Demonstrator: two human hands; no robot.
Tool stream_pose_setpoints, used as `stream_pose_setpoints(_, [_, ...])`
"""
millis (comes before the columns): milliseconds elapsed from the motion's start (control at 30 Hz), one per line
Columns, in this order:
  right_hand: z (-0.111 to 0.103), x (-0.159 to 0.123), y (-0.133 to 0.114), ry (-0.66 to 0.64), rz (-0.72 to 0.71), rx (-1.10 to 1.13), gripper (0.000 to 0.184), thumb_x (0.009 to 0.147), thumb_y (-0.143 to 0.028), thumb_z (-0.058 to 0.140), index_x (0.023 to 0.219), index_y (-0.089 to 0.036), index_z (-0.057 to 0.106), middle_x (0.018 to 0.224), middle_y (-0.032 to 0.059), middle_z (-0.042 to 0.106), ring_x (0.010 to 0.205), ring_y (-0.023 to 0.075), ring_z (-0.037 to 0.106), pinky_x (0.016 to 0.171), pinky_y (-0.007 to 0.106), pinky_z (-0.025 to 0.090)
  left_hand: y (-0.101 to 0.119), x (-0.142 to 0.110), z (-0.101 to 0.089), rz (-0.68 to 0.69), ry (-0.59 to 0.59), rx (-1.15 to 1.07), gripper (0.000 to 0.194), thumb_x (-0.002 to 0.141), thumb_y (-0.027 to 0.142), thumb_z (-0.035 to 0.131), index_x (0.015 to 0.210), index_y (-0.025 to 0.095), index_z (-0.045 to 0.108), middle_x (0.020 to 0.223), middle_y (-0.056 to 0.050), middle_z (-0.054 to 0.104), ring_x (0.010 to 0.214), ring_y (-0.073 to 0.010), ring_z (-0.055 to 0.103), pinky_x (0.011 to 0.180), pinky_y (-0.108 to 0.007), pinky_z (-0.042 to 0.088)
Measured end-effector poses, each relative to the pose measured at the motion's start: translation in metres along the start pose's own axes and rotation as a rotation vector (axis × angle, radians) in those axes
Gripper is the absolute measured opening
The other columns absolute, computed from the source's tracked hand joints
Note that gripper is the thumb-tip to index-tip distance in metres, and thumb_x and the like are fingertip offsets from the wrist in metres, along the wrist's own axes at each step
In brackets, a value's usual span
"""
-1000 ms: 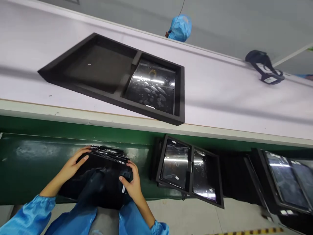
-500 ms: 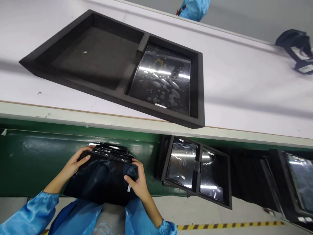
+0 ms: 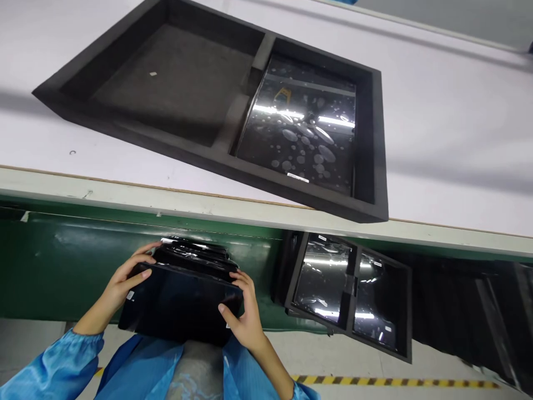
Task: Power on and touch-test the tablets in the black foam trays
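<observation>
A stack of black display panels (image 3: 183, 303) is tilted toward my body at the near edge of the green bench. My left hand (image 3: 131, 275) grips the stack's left side, thumb on the front panel and fingers behind the upper edge. On the right side, my right hand (image 3: 244, 305) clasps the same stack with its thumb on the front face. Behind the front panel, the edges of several more panels (image 3: 191, 250) show, some in shiny film. Small white labels sit near both sides of the front panel; the right one is mostly covered by my hand.
On the white table (image 3: 437, 139) lies a black foam tray (image 3: 225, 125), one compartment holding a film-covered panel (image 3: 303, 122) with bubbles. Right of me on the green bench (image 3: 54, 266), another two-compartment tray (image 3: 352, 294) holds panels. Dark stacked trays (image 3: 458, 311) stand farther right.
The front panel's face has tipped and looks plainer, with the left label now exposed. Both hands keep hold of the stack. The view has shifted, so the far sleeve is almost out of sight.
</observation>
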State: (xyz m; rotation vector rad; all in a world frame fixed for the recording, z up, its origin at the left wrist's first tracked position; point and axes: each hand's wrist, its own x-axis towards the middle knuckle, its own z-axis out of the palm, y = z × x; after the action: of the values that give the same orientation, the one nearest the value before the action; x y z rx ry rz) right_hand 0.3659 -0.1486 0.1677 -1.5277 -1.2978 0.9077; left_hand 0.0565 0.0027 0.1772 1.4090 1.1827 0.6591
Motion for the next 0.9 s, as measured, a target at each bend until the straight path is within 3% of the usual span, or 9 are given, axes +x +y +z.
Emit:
stream_pose_setpoints(167, [-0.001,0.002,0.000,-0.014,0.004,-0.035,0.050,0.081,-0.022,0.069,0.126,-0.031,0.048,0.138,0.0079,0.054,0.140,0.0311,0.038,0.111,0.056,0.037,-0.002,0.002,-0.002,-0.006,0.002,-0.012,0.016,0.085,0.038,0.064,0.093,0.025,0.066,0.142,-0.004,0.056,0.137,-0.0314,0.045,0.117,-0.053,0.031])
stream_pose_setpoints(367, [0.002,0.008,0.009,-0.023,0.089,-0.105,0.050,0.078,-0.025,0.072,0.123,-0.028,0.052,0.142,0.0099,0.049,0.142,0.0347,0.034,0.113,0.058,0.034,-0.013,0.017,-0.004,-0.014,-0.055,0.034,0.015,0.083,0.039,0.066,0.090,0.026,0.068,0.132,-0.003,0.064,0.146,-0.0301,0.032,0.121,-0.055,0.022])
stream_pose_setpoints(600, [0.013,0.008,0.021,0.014,0.125,-0.039,0.050,0.077,-0.022,0.069,0.122,-0.029,0.050,0.143,0.0097,0.048,0.141,0.0326,0.037,0.114,0.056,0.034,-0.018,0.030,-0.011,-0.070,-0.165,0.062,0.019,0.080,0.044,0.068,0.088,0.027,0.069,0.109,-0.005,0.073,0.135,-0.0315,0.048,0.119,-0.053,0.028])
stream_pose_setpoints(900, [0.020,0.006,0.026,0.043,0.110,-0.021,0.054,0.075,-0.018,0.067,0.124,-0.029,0.048,0.142,0.0091,0.048,0.139,0.0313,0.039,0.114,0.054,0.033,-0.018,0.038,-0.018,-0.019,-0.234,0.127,0.021,0.080,0.045,0.067,0.090,0.028,0.072,0.117,-0.005,0.069,0.123,-0.0295,0.056,0.110,-0.045,0.041])
